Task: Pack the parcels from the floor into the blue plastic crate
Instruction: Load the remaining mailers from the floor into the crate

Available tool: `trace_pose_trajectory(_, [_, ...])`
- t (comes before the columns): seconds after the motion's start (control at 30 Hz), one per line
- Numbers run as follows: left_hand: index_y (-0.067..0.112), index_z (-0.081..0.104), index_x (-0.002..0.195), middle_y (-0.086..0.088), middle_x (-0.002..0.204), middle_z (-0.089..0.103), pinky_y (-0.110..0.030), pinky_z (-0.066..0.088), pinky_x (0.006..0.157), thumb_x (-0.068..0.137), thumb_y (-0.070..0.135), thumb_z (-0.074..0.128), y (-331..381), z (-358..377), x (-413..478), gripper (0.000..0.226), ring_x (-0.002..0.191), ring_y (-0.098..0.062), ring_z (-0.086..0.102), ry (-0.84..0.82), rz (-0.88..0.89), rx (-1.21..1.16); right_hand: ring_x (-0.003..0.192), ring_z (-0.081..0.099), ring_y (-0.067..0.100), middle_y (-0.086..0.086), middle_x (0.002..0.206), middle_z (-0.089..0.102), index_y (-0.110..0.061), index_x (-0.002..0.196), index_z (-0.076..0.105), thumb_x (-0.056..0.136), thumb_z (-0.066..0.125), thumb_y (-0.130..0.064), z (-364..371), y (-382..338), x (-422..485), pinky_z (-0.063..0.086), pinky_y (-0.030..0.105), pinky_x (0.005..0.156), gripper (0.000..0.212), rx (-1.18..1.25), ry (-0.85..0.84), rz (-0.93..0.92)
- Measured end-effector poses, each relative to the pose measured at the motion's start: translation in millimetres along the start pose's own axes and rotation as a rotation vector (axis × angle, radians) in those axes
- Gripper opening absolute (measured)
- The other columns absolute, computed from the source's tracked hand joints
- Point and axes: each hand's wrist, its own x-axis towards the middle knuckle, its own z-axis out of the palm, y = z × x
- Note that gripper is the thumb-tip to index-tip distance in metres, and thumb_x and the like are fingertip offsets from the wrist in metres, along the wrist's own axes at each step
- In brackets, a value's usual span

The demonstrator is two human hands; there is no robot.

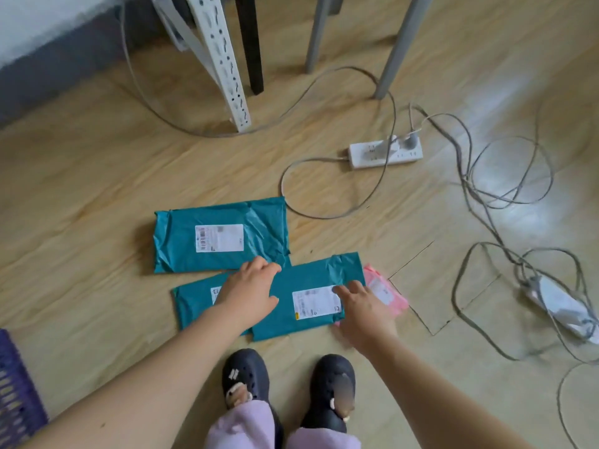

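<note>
Parcel (308, 296) at centre frame lies under left hand (251, 291) and right hand (364, 307), both open-gripped, poised for lifting toward crate (14, 396) lower left.

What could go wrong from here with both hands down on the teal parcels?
1. The front teal parcel overlaps a second teal parcel and a pink parcel; lifting it may drag them.
2. The left hand and right hand lie flat and open, so the slick wrap could slip.
3. Loose cables trail nearby; a trip hazard when turning to the crate.
</note>
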Motion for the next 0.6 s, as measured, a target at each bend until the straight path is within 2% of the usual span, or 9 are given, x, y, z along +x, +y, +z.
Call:
trace_pose_trajectory(0.07, [0.025, 0.033, 0.141, 0.001, 0.137, 0.037, -0.034, 0.036, 0.103, 0.089, 0.029, 0.057, -7.0, 34.1, 29.7, 0.057, 0.129, -0.020, 0.036, -0.030, -0.012, -0.002, 0.124, 0.040, 0.024, 0.003, 0.138, 0.038, -0.024, 0.141, 0.033, 0.086, 0.051, -0.008, 33.0, 6.5, 32.4, 0.044, 0.033, 0.089, 0.060, -0.050, -0.030, -0.025])
trace_pose_trajectory(0.2, [0.026, 0.033, 0.141, 0.003, 0.138, 0.034, -0.034, 0.038, 0.101, 0.089, 0.028, 0.057, -18.4, 89.0, 87.2, 0.058, 0.129, -0.018, 0.035, -0.054, -0.028, -0.003, 0.139, 0.021, 0.029, 0.006, 0.154, 0.018, -0.020, 0.147, 0.022, 0.087, 0.052, -0.007, 86.8, 23.6, 97.3, 0.029, 0.037, 0.109, 0.068, -0.114, -0.064, -0.077])
trace_pose_trajectory(0.3, [0.026, 0.032, 0.141, 0.003, 0.140, 0.033, -0.033, 0.037, 0.101, 0.088, 0.028, 0.059, -26.3, 119.2, 123.9, 0.060, 0.130, -0.018, 0.034, -0.051, -0.034, 0.007, 0.146, 0.004, 0.029, 0.006, 0.159, 0.000, -0.018, 0.151, 0.006, 0.089, 0.051, -0.008, 113.6, 30.0, 144.1, 0.017, 0.041, 0.117, 0.078, -0.183, -0.075, -0.106])
trace_pose_trajectory(0.4, [0.026, 0.030, 0.142, 0.004, 0.141, 0.031, -0.032, 0.036, 0.101, 0.087, 0.027, 0.060, -35.3, 139.8, 150.1, 0.063, 0.130, -0.018, 0.034, -0.074, -0.033, 0.037, 0.147, -0.004, 0.031, 0.006, 0.159, -0.010, -0.019, 0.151, -0.010, 0.089, 0.054, -0.013, 134.9, 25.2, 179.9, 0.008, 0.047, 0.118, 0.089, -0.237, -0.075, -0.142])
trace_pose_trajectory(0.47, [0.026, 0.029, 0.143, 0.004, 0.142, 0.030, -0.032, 0.037, 0.102, 0.086, 0.026, 0.060, -41.7, 146.5, 160.2, 0.065, 0.130, -0.018, 0.034, -0.083, -0.044, 0.040, 0.145, -0.001, 0.033, 0.011, 0.157, -0.005, -0.022, 0.150, -0.013, 0.085, 0.061, -0.018, 146.4, 19.3, 194.1, 0.005, 0.051, 0.117, 0.099, -0.278, -0.035, -0.169])
trace_pose_trajectory(0.5, [0.026, 0.028, 0.143, 0.005, 0.142, 0.029, -0.032, 0.038, 0.102, 0.086, 0.026, 0.060, -44.5, 148.3, 163.8, 0.065, 0.130, -0.017, 0.034, -0.085, -0.048, 0.039, 0.143, 0.006, 0.034, 0.014, 0.154, 0.005, -0.023, 0.150, -0.010, 0.082, 0.063, -0.018, 151.0, 16.4, 198.4, 0.004, 0.053, 0.116, 0.100, -0.301, 0.001, -0.184])
trace_pose_trajectory(0.6, [0.027, 0.028, 0.144, 0.006, 0.142, 0.029, -0.031, 0.037, 0.104, 0.087, 0.027, 0.059, -51.3, 148.9, 170.0, 0.064, 0.131, -0.016, 0.034, -0.081, -0.045, 0.044, 0.129, 0.030, 0.034, 0.013, 0.133, 0.033, -0.021, 0.145, 0.011, 0.080, 0.064, -0.016, 161.3, 8.3, 205.9, 0.003, 0.055, 0.115, 0.084, -0.320, 0.063, -0.222])
